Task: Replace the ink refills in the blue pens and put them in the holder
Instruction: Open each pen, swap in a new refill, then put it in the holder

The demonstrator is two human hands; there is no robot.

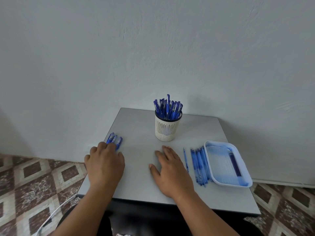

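Left hand [104,161] laid over loose pens [114,140] at 9 o'clock, fingers curled for pickup, grasp undeterminable. Right hand [168,169] flat on desk [136,130], fingers released; refills [198,163] staged at 3 o'clock.

We had the holder [168,127] standing toward the back of the table [139,181], near its middle, with pens [167,107] upright in it. At the left edge lay a few more pens [115,139], our left hand [104,165] resting over their near ends. Our right hand [171,172] lay flat before the holder. To its right lay a single refill [185,159], then a row of refills [199,165], then the tray [211,169], which held further refills [236,165].
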